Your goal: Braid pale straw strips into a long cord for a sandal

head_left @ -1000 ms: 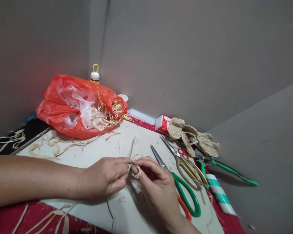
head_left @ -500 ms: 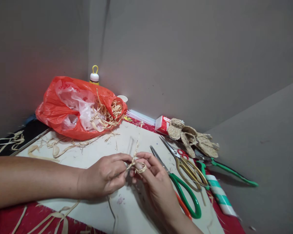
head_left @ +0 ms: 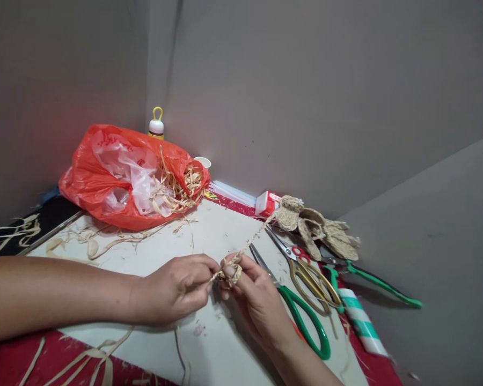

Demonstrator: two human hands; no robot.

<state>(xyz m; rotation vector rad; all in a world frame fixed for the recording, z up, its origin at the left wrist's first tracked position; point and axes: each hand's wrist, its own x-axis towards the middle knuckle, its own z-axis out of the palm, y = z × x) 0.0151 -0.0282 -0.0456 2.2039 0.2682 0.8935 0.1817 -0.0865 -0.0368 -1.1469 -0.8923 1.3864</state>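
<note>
My left hand and my right hand meet over the white board, both pinched on a thin braided straw cord. A small coil of that cord is wound round a fingertip of my right hand. The cord's loose end slants up and to the right toward the woven straw pieces. My left fingers grip the cord just left of the coil.
A red plastic bag spilling straw strips lies at the back left, with a small bottle behind it. Green-handled scissors, gold-handled scissors, green pliers and a striped roll lie to the right. Loose straw litters the board.
The cord's free end has swung from pointing away from me to slanting right toward the woven pieces. My right hand has turned and shifted slightly right; my left hand stayed nearly still.
</note>
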